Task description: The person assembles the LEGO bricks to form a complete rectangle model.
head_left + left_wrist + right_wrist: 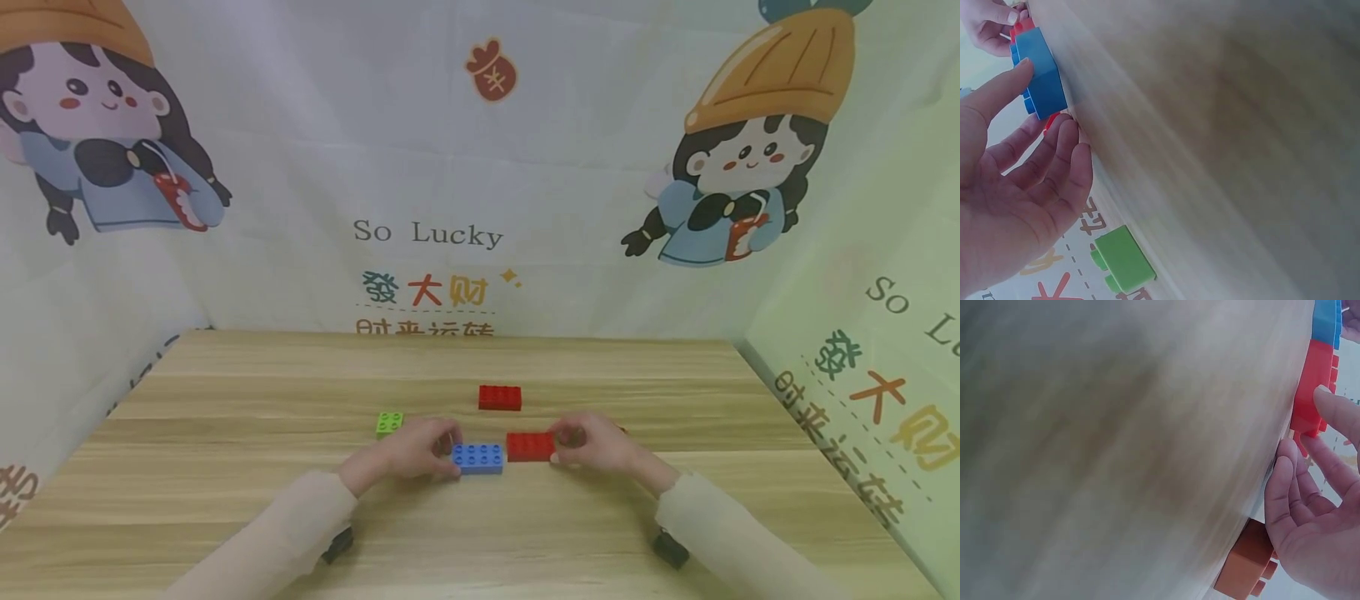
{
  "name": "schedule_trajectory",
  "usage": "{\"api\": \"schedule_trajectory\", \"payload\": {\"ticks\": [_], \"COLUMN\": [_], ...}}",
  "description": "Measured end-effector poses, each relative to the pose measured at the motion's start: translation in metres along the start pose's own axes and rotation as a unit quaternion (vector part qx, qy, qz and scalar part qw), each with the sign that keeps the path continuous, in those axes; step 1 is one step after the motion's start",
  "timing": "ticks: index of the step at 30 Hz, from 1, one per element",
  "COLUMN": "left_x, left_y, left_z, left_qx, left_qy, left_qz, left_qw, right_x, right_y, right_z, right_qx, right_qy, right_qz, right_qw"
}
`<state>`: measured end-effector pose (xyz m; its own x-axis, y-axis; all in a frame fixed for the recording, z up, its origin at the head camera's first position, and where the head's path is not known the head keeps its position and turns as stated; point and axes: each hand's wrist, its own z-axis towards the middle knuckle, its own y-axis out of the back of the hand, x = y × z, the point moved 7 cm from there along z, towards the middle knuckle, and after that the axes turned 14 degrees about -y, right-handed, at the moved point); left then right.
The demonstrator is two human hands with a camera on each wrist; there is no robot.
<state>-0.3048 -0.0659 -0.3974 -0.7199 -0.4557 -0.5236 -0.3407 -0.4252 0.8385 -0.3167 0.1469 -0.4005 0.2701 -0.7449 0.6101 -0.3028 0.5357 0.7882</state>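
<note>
Side by side on the wooden table lie a blue building brick (477, 460) and a red building brick (530, 447), a narrow gap showing between their ends in the head view. My left hand (414, 448) pinches the blue brick at its left end, thumb (1021, 70) on its near side. At the right end of the red brick, my right hand (597, 443) holds it between thumb (1333, 403) and fingers. Both bricks have their studs facing up. A second red brick (499, 397) lies farther back, touched by neither hand.
A small green brick (389, 423) sits just beyond my left hand. Beside my right hand is an orange-brown brick (1244, 559), mostly hidden in the head view. Printed cloth (570, 275) hangs along the table's back and sides.
</note>
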Motion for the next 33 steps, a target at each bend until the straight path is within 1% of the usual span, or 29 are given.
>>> {"api": "schedule_trajectory", "payload": {"ticks": [11, 18, 24, 28, 33], "left_x": [0.0007, 0.0010, 0.0016, 0.0010, -0.0012], "left_y": [-0.0011, -0.0014, -0.0019, -0.0020, -0.0011], "left_z": [0.0036, 0.0067, 0.0069, 0.0068, 0.0070], "left_qx": [0.000, 0.001, 0.002, 0.001, 0.000], "left_qy": [0.018, 0.019, 0.020, 0.021, 0.014], "left_qz": [0.001, 0.014, 0.021, 0.017, 0.019], "left_qw": [0.9998, 0.9997, 0.9996, 0.9996, 0.9997], "right_x": [0.0011, -0.0003, 0.0016, 0.0014, 0.0013], "right_y": [-0.0013, -0.0020, -0.0019, -0.0017, -0.0018], "right_z": [-0.0082, -0.0091, -0.0096, -0.0097, -0.0096], "right_qx": [0.020, 0.025, 0.024, 0.023, 0.021], "right_qy": [0.000, -0.016, -0.013, -0.015, -0.016], "right_qz": [0.003, 0.004, -0.001, -0.006, -0.006], "right_qw": [0.9998, 0.9995, 0.9996, 0.9996, 0.9996]}}
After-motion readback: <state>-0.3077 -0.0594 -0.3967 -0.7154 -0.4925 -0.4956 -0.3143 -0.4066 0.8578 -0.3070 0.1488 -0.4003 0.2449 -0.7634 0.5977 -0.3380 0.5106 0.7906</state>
